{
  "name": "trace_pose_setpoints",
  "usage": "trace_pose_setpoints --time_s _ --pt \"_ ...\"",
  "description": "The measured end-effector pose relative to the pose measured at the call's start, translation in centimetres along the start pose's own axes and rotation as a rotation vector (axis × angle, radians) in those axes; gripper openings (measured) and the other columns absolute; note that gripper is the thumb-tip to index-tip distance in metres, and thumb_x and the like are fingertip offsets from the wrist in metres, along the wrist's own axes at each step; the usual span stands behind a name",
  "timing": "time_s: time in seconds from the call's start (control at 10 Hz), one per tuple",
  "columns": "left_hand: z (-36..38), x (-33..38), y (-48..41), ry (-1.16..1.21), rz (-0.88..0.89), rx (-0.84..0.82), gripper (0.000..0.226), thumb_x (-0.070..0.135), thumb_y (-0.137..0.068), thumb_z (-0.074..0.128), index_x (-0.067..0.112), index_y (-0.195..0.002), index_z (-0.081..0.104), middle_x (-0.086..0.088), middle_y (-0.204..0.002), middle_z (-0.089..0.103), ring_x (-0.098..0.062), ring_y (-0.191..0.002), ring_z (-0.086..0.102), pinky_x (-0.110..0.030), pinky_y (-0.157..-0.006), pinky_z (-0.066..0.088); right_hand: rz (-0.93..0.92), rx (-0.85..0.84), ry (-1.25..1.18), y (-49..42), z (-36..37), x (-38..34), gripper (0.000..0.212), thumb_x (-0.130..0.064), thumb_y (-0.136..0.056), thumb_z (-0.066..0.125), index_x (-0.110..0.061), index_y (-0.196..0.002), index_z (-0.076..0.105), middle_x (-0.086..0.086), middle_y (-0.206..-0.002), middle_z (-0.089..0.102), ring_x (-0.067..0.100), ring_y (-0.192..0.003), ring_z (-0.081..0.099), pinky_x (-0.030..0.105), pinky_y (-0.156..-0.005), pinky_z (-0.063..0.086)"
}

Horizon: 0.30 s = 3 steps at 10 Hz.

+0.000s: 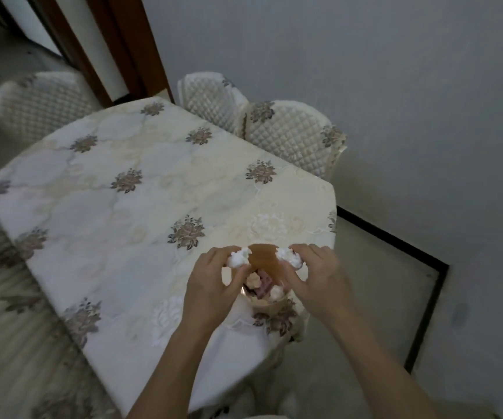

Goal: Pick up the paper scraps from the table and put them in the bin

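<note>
Both hands over the bin (263,259), which stands on the table (129,213) near its right edge. Left hand (213,282) pinches a crumpled white paper ball (238,257) between thumb and fingers, closed on it, at the bin's left rim. Right hand (313,273) likewise closed on a second white paper ball (288,257) at the right rim. Neither ball released yet; both sit just above or against the opening. Inside the bin, several scraps (262,287) already lie at the bottom, pale ones and a pinkish piece. Flowered tablecloth shows no other loose paper anywhere in view, though the near edge is partly hidden by the arms. Judging by this, the job is nearly done: dropping these two looks like the last step.
</note>
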<state>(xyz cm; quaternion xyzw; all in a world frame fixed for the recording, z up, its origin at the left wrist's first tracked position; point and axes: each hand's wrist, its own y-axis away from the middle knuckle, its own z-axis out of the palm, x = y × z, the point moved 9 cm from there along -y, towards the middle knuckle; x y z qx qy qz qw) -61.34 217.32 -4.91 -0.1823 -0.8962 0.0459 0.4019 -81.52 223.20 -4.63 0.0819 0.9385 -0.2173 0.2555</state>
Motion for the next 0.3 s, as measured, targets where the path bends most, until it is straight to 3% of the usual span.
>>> trace_pose_setpoints --time_s 0.1,0.2,0.3 --pt "0.4 -0.4 -0.6 -0.105 0.025 -0.014 0.035 0.049 -0.088 0.055 0.026 -0.112 0.064 0.011 -0.099 0.062 -0.012 -0.09 0.052 -0.017 -0.074 0.038 -0.042 -0.034 -0.003 -0.7 1.6 -0.4 0.04 -0.046 -0.09 0.053 -0.015 -0.108 0.07 -0.002 -0.087 0.068 0.024 -0.083 0.059 0.037 -0.065 0.053" --pt "1.4 0.0 -1.2 -0.256 0.071 -0.066 0.041 0.053 -0.085 0.051 0.024 -0.111 0.064 0.007 -0.098 0.064 -0.019 -0.089 0.055 -0.031 -0.076 0.046 -0.045 -0.078 -0.012 -1.0 2.4 -0.7 0.042 -0.048 -0.09 0.053 -0.016 -0.111 0.069 0.0 -0.09 0.068 0.025 -0.084 0.058 0.043 -0.069 0.054" --pt "3.0 -0.9 -1.3 -0.393 0.031 -0.199 0.049 0.056 -0.084 0.054 0.033 -0.128 0.052 0.008 -0.118 0.058 -0.02 -0.11 0.052 -0.04 -0.089 0.043 -0.023 -0.209 0.072 -0.4 4.4 0.0 0.045 -0.056 -0.089 0.053 -0.028 -0.123 0.062 -0.002 -0.102 0.064 0.022 -0.1 0.055 0.043 -0.079 0.053"
